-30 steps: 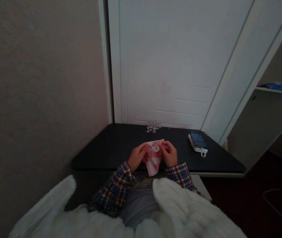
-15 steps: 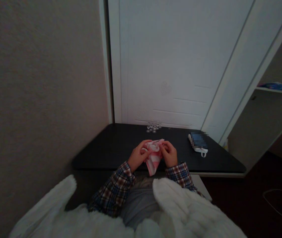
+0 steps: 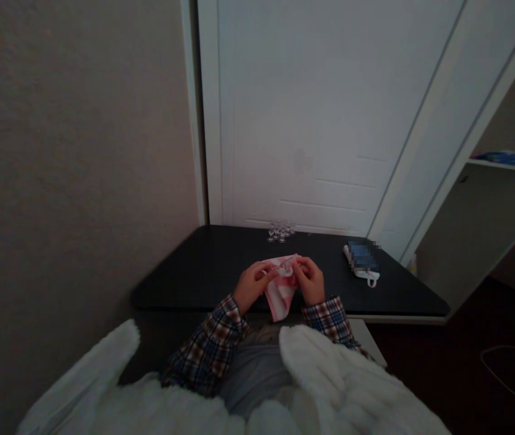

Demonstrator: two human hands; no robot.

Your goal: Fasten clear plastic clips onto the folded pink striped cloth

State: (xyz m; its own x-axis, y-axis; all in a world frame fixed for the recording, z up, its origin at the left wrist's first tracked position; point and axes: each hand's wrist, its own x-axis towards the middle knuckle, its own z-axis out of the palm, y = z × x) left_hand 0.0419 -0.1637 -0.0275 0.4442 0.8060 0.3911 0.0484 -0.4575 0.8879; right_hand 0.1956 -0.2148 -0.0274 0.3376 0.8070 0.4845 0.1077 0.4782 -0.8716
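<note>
A pink and white cloth point(image 3: 280, 296) hangs between my two hands above the front of the dark table, its lower end dangling past the edge. My left hand point(image 3: 252, 285) pinches its left side between thumb and fingers. Opposite it, my right hand point(image 3: 310, 281) is closed on the upper right corner. A small clear piece point(image 3: 285, 266) shows against the cloth between my fingertips; its exact shape is too small to make out. Several similar clear, shiny pieces point(image 3: 280, 231) stand clustered at the back of the table.
The black tabletop point(image 3: 185, 272) meets a white panel point(image 3: 303, 109) behind and a wall point(image 3: 80, 151) at left. At its right lies a phone point(image 3: 363, 256) on a white item with a strap loop point(image 3: 372, 280). A white cable point(image 3: 502, 377) runs over the floor.
The cloth's upper part has been opened flatter, and the clear piece now shows more plainly. My left fingers have shifted slightly along the cloth; the clustered pieces have not moved.
</note>
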